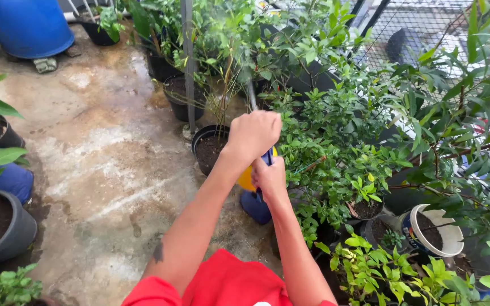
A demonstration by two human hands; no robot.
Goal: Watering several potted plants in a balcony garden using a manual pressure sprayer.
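Yellow and blue plastic: sprayer [254,198], rounded yellow tank above a dark blue base, mostly hidden behind the two hands; it sits at frame centre, over the wet floor, just beside the dense leafy shrubs.
Wand: thin grey rod [250,93] rising from the top of the left hand toward the foliage; smooth, straight, slightly blurred.
Left hand [254,135]: fist, fingers curled tight around the top of the sprayer handle; knuckles face the camera, no gap between fingers.
Right hand [270,178]: lower down, fingers wrapped narrowly about the blue grip [268,157], pressed against the yellow tank; fingertips hidden behind the grip.
Sleeves: red fabric [222,283], soft and matte, at the bottom edge.
Nearest pot: black round plastic pot [207,148], dark crumbly soil, thin bare stem; just left of the left hand.
Shrubs: small glossy green leaves [336,147], thick mass to the right of the hands.
White bucket: cylindrical, soil-filled [433,231], tilted among leaves at lower right.
Floor: rough concrete [103,164], wet, patchy brown and pale stains.
Grey pot: wide round pot [4,226] of dark soil, left edge.
Blue drum: large smooth barrel [26,25], top left, well apart.
Fence: wire mesh [426,28], top right, behind the plants.
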